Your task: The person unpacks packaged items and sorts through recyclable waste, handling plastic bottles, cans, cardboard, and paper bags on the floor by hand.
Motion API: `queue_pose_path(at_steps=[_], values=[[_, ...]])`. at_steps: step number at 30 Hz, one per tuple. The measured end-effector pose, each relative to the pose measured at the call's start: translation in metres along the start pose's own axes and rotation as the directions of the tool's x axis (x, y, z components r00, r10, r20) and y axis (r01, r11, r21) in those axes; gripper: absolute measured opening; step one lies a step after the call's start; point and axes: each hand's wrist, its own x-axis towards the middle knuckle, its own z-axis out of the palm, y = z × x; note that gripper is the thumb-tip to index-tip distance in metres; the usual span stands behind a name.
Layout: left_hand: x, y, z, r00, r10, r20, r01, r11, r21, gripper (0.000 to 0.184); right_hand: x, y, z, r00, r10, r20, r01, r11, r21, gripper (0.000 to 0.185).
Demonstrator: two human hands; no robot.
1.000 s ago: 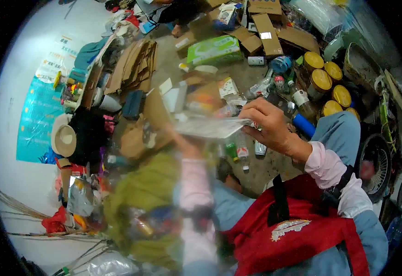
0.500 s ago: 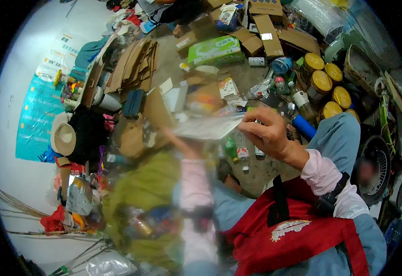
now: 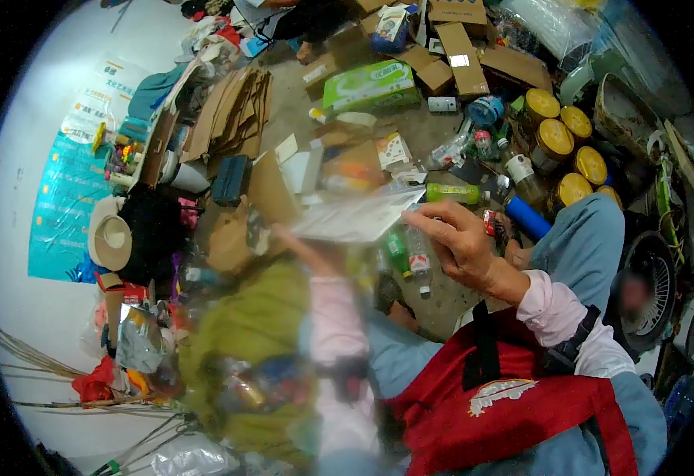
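A flat whitish sheet or panel (image 3: pixel 359 218) is held out in front of me, tilted, its left part blurred. My left hand (image 3: pixel 311 250) is at its lower left edge; the fingers are smeared and partly hidden by it. My right hand (image 3: pixel 458 246) is at the right corner of the sheet, with thumb and fingers pinched on it. Beneath and behind the sheet lie a green-labelled bottle (image 3: pixel 451 193), a green bottle (image 3: pixel 398 252) and a clear bottle (image 3: pixel 418 258). A red apron or bag (image 3: pixel 505 397) lies across my lap.
An olive sack (image 3: pixel 228 317) with packages is at my left. Flattened cardboard (image 3: pixel 232 111), a green carton (image 3: pixel 371 87) and boxes lie ahead. Yellow-lidded jars (image 3: pixel 555 141), a blue cylinder (image 3: pixel 527 218) and a black wheel-like fan (image 3: pixel 650 289) are at the right. Part of another person (image 3: pixel 303 32) shows at the top.
My right hand has shifted slightly down, and the sheet's right end has changed tilt. The green-labelled bottle now shows beyond it. My left hand has barely moved.
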Motion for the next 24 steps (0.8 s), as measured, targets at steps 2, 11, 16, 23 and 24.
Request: queue_pose_path(at_steps=[2, 11, 16, 23, 24], values=[[0.006, -0.001, -0.006, 0.999, 0.014, 0.033, -0.013, 0.999, -0.038, 0.093, -0.002, 0.0, -0.001, 1.0, 0.005, 0.017, -0.005, 1.0, 0.0, 0.05], [-0.003, 0.0, -0.002, 1.0, -0.031, -0.003, 0.031, 0.999, -0.023, 0.097, -0.01, -0.001, 0.006, 0.999, 0.013, -0.037, -0.013, 1.0, 0.014, 0.047], [-0.002, 0.0, 0.0, 0.999, -0.028, -0.017, 0.027, 0.999, -0.046, 0.096, -0.011, 0.001, 0.008, 0.996, 0.089, -0.023, -0.088, 0.995, 0.049, 0.035], [0.01, -0.002, -0.009, 0.999, 0.023, -0.041, -0.028, 0.991, -0.129, 0.084, -0.005, 0.0, 0.002, 0.986, 0.15, 0.076, -0.151, 0.988, 0.015, 0.031], [0.013, -0.003, -0.013, 0.998, 0.055, -0.034, -0.059, 0.993, -0.106, 0.081, -0.006, 0.0, 0.002, 0.982, 0.162, 0.093, -0.162, 0.987, -0.002, 0.032]])
